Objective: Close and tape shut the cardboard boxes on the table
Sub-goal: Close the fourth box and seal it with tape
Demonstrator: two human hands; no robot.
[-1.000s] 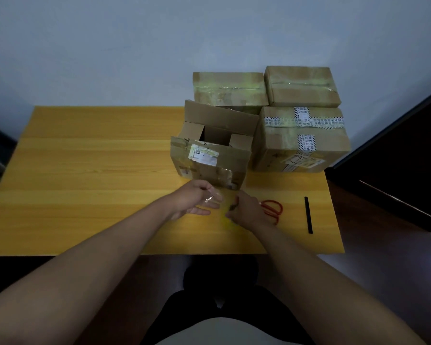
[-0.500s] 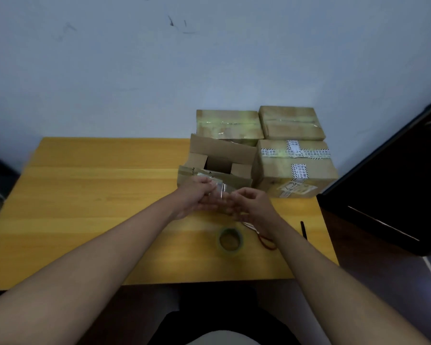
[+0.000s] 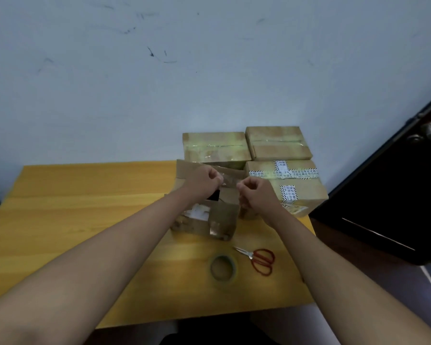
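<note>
An open cardboard box (image 3: 222, 220) stands mid-table with its back flap up. Both hands hover over its opening. My left hand (image 3: 204, 180) and my right hand (image 3: 255, 195) each pinch one end of a short clear tape strip (image 3: 230, 181) stretched between them above the box. A roll of clear tape (image 3: 223, 267) lies flat on the wooden table (image 3: 85, 220) in front of the box. Red-handled scissors (image 3: 259, 260) lie just right of the roll.
Three taped-shut boxes stand behind and right of the open one: two at the back (image 3: 214, 148) (image 3: 276, 143) and a larger one (image 3: 296, 188) at the right. A dark door (image 3: 396, 195) stands close to the table's right edge. A wall runs behind the table.
Both hands rose from the table's front area to above the open box, carrying the tape strip. The camera tilted up; the roll and scissors now lie uncovered on the table.
</note>
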